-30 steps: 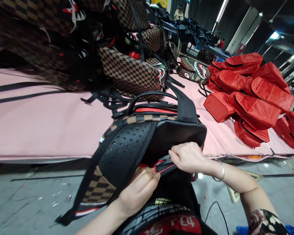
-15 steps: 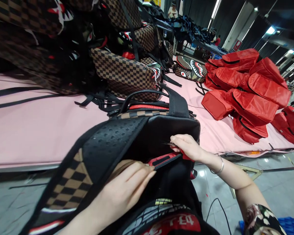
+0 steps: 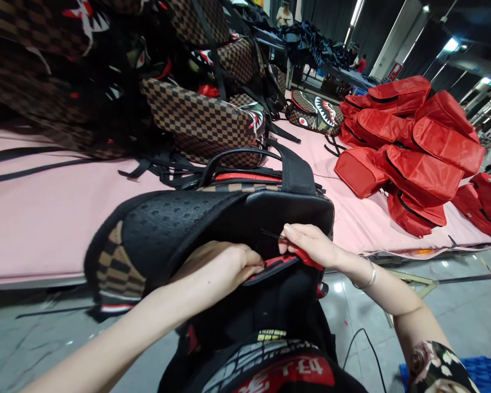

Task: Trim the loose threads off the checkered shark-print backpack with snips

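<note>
Left grip (image 3: 225, 265): fingers pinched on red strip (image 3: 278, 265) of bag (image 3: 294, 210). Right grip (image 3: 309, 244): closed on slim dark item (image 3: 275, 236), perhaps snips. Bag: at near edge of pink bench (image 3: 57, 224).

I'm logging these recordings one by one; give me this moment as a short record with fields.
Bag in hand: backpack, black back panel facing the person
Left hand: fingertips at the near end of a red-edged strip
Right hand: closed on a thin dark item, too small to identify
Shoulder strap: bowed out left of the panel, checkered patch near its end
Surface: pink-covered table
Behind: piled checkered bags
Far right: heap of red bags
Right wrist: bracelet
</note>
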`<state>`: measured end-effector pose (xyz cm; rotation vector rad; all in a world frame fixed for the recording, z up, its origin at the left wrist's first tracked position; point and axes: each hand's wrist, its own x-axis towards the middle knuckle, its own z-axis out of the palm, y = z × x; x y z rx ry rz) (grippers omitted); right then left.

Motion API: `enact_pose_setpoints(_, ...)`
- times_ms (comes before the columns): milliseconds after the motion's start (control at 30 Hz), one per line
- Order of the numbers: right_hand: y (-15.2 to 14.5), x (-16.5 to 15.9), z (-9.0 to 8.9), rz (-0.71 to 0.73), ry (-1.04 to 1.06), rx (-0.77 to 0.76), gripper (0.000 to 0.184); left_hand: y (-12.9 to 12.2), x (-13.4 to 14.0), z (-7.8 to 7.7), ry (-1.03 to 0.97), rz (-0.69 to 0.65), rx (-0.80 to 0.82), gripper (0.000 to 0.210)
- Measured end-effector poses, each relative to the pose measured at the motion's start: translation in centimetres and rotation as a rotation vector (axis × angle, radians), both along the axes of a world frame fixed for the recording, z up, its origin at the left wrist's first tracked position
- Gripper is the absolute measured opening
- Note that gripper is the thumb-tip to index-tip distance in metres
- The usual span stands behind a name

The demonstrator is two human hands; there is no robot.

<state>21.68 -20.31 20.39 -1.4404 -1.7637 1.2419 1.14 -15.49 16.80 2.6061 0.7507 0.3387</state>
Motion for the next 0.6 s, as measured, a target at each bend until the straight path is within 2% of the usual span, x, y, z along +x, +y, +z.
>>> enact_pose_setpoints(67,0.1,0.2,0.7,0.043,-0.102,0.064,0.042,-0.4,-0.1,-0.2,0.051,0.054,-0.007,0.025)
enact_pose_setpoints(167,0.2,0.1,1.8,0.045,-0.368,0.141,0.026,-1.0,-0.5,-0.9,-0.005,0.157,-0.014,0.027)
enact_pose_setpoints(233,0.2,-0.2,2.2,0.074,-0.577,0.161,0.023,-1.4,-0.6,-1.3,-0.036,0.21,-0.01,0.028)
enact_pose_setpoints(333,0.4,-0.8,2.7,0.209,-0.797,0.137,0.026,-2.0,-0.7,-1.5,-0.046,0.239,0.026,0.031)
enact_pose_setpoints(433,0.8,-1.3,3.1,0.317,-0.898,0.106,0.029,-2.1,-0.7,-1.5,-0.07,0.245,0.062,0.033)
enact_pose_setpoints(600,1.3,-2.2,3.4,0.344,-0.941,0.081,0.028,-1.9,-0.8,-1.5,-0.1,0.234,0.086,0.035)
